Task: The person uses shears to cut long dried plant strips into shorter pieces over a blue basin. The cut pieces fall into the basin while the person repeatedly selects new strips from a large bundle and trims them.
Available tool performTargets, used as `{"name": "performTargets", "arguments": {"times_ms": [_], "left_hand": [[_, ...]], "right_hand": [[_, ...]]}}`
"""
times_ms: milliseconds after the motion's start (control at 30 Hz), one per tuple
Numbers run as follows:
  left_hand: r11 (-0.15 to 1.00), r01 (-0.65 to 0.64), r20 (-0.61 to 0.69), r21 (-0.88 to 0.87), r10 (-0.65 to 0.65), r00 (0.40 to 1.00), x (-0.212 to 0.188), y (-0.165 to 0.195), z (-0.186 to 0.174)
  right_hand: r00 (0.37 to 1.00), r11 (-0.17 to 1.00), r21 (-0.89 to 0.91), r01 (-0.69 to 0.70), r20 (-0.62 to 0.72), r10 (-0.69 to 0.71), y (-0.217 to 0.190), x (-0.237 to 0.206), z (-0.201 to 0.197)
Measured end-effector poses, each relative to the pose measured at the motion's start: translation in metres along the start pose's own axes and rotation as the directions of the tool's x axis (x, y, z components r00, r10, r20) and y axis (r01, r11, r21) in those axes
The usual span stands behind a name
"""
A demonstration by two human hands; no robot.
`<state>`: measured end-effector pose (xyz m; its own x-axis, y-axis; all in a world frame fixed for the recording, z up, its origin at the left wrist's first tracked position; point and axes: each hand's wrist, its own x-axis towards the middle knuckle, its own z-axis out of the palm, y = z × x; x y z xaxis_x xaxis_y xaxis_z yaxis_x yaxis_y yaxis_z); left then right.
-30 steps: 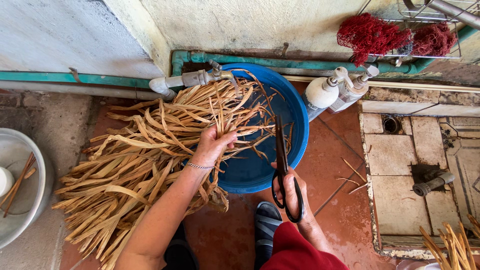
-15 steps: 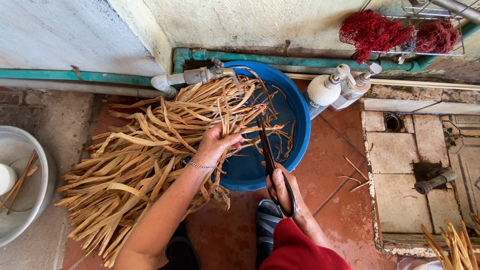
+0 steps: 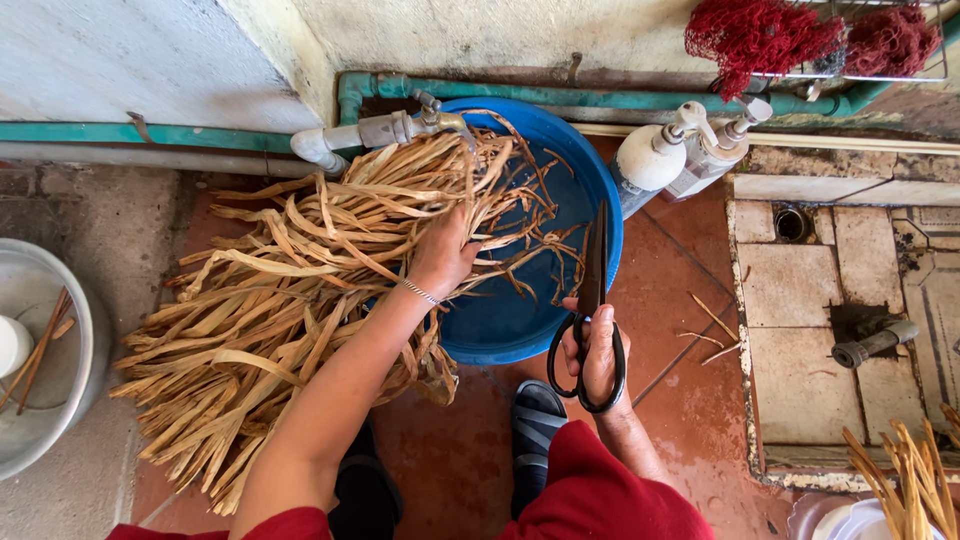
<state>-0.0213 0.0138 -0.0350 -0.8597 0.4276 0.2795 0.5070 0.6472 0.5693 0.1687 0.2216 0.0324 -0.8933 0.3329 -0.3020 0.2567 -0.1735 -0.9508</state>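
Wet reddish-brown floor (image 3: 690, 330) spreads under everything, worn and damp, meeting a rough plastered wall (image 3: 520, 35) at the top of the view. Along the foot of that wall runs a green pipe (image 3: 620, 97), and from it a metal tap (image 3: 420, 118) juts over the blue basin (image 3: 520, 320), a round plastic tub that sits on the floor against the wall. Left of the basin the floor turns to grey concrete, where a pale metal bowl (image 3: 40, 400) holds a few sticks. Right of the basin stand two white spray bottles (image 3: 680, 150), and beyond them pale paving slabs (image 3: 800, 300) with a small drain hole. Above those, red netting (image 3: 760, 35) hangs from a wire rack.

A big bundle of dried tan leaf strips (image 3: 260, 320) lies half over the basin's left rim, its loose ends trailing into the tub and its butt ends fanned out on the floor to the left. The left hand (image 3: 445, 255), with a thin bracelet at the wrist, presses down on the bundle at the basin's rim, fingers curled round a clump of strips. The right hand (image 3: 595, 350) hovers over the basin's lower right edge and grips black scissors (image 3: 590, 310) through the loops, blades pointing up towards the wall and nearly closed. Below the basin, two dark sandals (image 3: 535, 430) show beside red cloth
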Motion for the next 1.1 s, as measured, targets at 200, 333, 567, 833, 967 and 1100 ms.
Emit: {"name": "performTargets", "arguments": {"times_ms": [200,333,567,833,967,1100], "left_hand": [[0.784,-0.182,0.271,0.594,0.018,0.962,-0.007,-0.006,0.024],[0.891,-0.01,0.496,0.454,-0.244,0.833,-0.001,0.003,0.019],[0.885,-0.35,0.446,0.307,0.19,0.874,-0.037,0.017,0.06],[0.946,-0.075,0.752,0.316,-0.202,0.628,-0.024,-0.01,0.098],[0.924,0.382,0.506,0.005,-0.332,0.796,-0.004,-0.007,0.056],[0.842,0.481,0.378,-0.245,-0.373,0.847,0.003,0.008,0.015]], "right_hand": [[1.0,1.0,0.015,0.006,-0.001,-0.006,0.003,-0.001,-0.004],[1.0,1.0,0.001,0.015,-0.026,-0.015,0.004,-0.001,-0.011],[0.999,1.0,0.017,0.016,-0.043,-0.015,0.005,0.0,-0.013],[0.999,1.0,-0.012,0.015,-0.04,-0.015,0.003,-0.002,-0.018],[1.0,1.0,-0.027,0.01,-0.008,-0.01,0.003,0.001,-0.017],[0.996,0.996,-0.086,-0.028,0.079,0.035,0.005,-0.001,-0.018]]}}
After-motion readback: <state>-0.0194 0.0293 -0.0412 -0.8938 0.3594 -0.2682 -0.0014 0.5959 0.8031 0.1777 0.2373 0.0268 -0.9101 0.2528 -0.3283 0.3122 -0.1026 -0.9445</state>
